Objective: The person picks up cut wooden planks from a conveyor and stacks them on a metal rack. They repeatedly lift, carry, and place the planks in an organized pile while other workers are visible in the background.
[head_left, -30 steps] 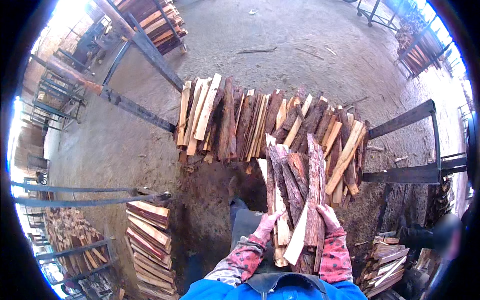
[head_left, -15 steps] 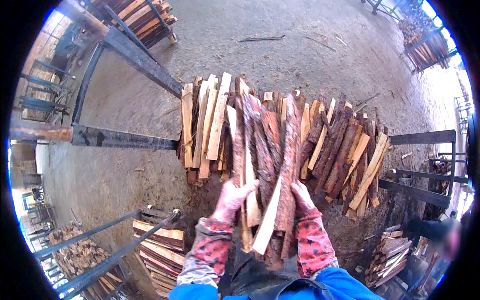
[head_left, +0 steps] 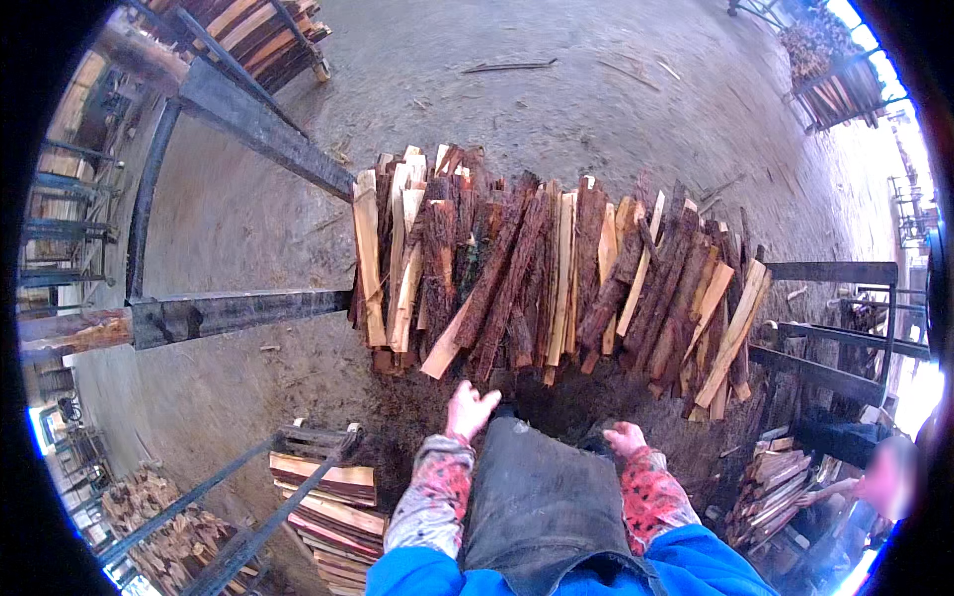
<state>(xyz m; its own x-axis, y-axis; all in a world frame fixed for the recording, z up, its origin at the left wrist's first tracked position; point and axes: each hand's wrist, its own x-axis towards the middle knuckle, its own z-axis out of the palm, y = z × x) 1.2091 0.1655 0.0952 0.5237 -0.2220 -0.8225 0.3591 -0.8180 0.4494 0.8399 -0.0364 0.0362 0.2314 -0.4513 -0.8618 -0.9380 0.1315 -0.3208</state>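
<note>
Dk metal rack (head_left: 238, 314) carries row of split wood pcs (head_left: 566, 283), some w/ bark.

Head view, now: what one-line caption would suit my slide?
Left hand and right hand held apart, short of a long row of split wood.

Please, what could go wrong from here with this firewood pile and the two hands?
The slanted split log with the pale end juts past its neighbours at the near edge of the firewood pile, so it might slip off. The wood looks rough, so the bare left hand and right hand could catch splinters.
</note>
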